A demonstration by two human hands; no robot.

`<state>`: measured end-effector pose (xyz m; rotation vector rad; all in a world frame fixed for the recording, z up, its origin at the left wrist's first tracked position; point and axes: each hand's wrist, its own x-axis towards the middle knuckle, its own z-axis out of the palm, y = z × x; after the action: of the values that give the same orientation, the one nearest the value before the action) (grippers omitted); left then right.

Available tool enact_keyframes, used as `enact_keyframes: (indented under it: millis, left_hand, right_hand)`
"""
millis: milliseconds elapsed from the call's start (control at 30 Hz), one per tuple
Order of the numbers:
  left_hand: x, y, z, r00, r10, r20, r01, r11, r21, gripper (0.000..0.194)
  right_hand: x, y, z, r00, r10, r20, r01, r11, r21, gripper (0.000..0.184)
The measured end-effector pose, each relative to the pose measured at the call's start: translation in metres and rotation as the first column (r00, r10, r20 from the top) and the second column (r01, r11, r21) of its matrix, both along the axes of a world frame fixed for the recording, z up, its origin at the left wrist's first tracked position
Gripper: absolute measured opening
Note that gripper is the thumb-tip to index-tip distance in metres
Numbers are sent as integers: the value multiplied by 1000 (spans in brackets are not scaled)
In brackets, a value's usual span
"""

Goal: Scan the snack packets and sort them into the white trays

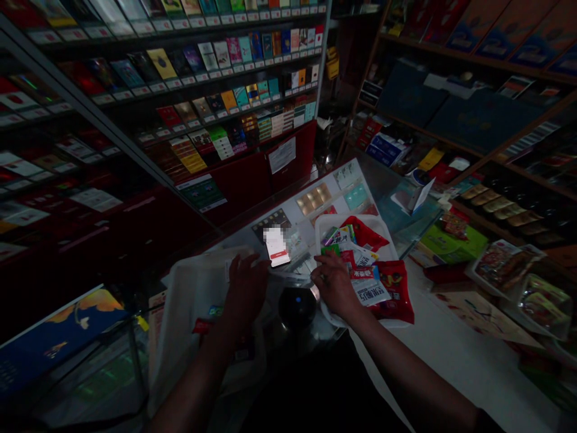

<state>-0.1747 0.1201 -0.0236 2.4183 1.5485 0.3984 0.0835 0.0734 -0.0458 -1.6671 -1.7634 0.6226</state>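
Note:
My left hand [246, 290] hangs with its fingers apart at the top rim of a white plastic bag [193, 319], which stands at the counter's near edge. My right hand [335, 284] rests its spread fingers on a heap of snack packets [360, 264] in a white tray [360, 218]. A red packet [395, 294] lies under and beside the white printed packet [368, 287] next to that hand. Between my hands, a white-screened phone [276, 245] lies on the glass, with part of its screen blurred. Below it sits a round black device [296, 307].
A glass counter [365, 186] holds display samples under its top. Behind it, a lit glass case holds rows of colourful cigarette packs [202, 78] above red cabinets. Wooden shelves [478, 138] with boxes stand at the right, beside wrapped food trays [505, 267].

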Motion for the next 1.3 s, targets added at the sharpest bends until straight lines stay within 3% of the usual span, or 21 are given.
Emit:
enact_keyframes:
  millis: [233, 467, 667, 833, 1067, 1300]
  left_hand:
    - [-2, -2, -4, 999, -5, -34, 6, 999, 38, 33]
    - [-2, -4, -2, 998, 0, -68, 7, 995, 95, 35]
    - [-5, -9, 6, 999, 12, -41, -5, 986, 166, 31]
    - [-16, -19, 24, 999, 32, 3, -32, 980, 197, 29]
    - [-45, -41, 47, 995, 91, 37, -97, 977, 192, 29]
    - [-86, -68, 52, 973, 218, 77, -228, 957, 181, 29]
  right_hand:
    - [-1, -1, -7, 999, 28, 27, -30, 998, 56, 21]
    - [0, 0, -4, 1000, -21, -13, 21, 1000, -8, 15]
    - [-3, 0, 11, 999, -38, -28, 38, 999, 14, 16]
    - [-11, -1, 29, 1000, -23, -20, 24, 998, 59, 17]
    - [-36, -1, 54, 997, 73, 18, -75, 982, 175, 15]
    - [-77, -8, 72, 970, 220, 103, -236, 955, 180, 17]
